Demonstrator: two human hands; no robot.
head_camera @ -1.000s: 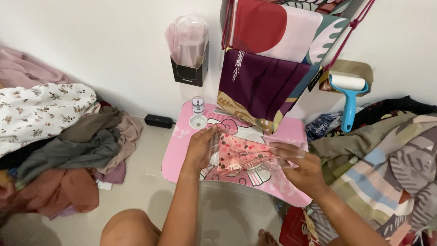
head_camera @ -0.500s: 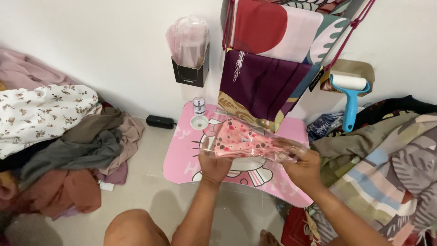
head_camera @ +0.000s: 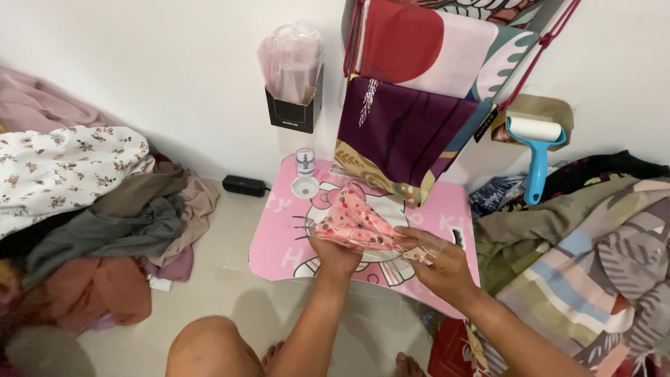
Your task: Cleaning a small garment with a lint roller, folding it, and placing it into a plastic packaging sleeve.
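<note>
Left hand (head_camera: 335, 255) grips the near-left end of the pink spotted cloth in a clear bag (head_camera: 359, 222), held just above the pink table (head_camera: 279, 244) near its front edge; right hand (head_camera: 436, 265) pinches the bag's right end.

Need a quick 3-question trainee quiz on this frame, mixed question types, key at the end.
1. True or false: both hands grip the pink patterned cloth in its clear bag.
2. Which thing hangs on the wall to the right of the pink table? A) blue-handled lint roller B) black box of rolled bags C) small jar
3. Fill in: the small jar stands at the table's ____ edge, by the wall.

Key
1. True: the left hand holds the near end, the right hand the right end.
2. A: the lint roller; the black box hangs above the table's left part.
3. Far.
</note>
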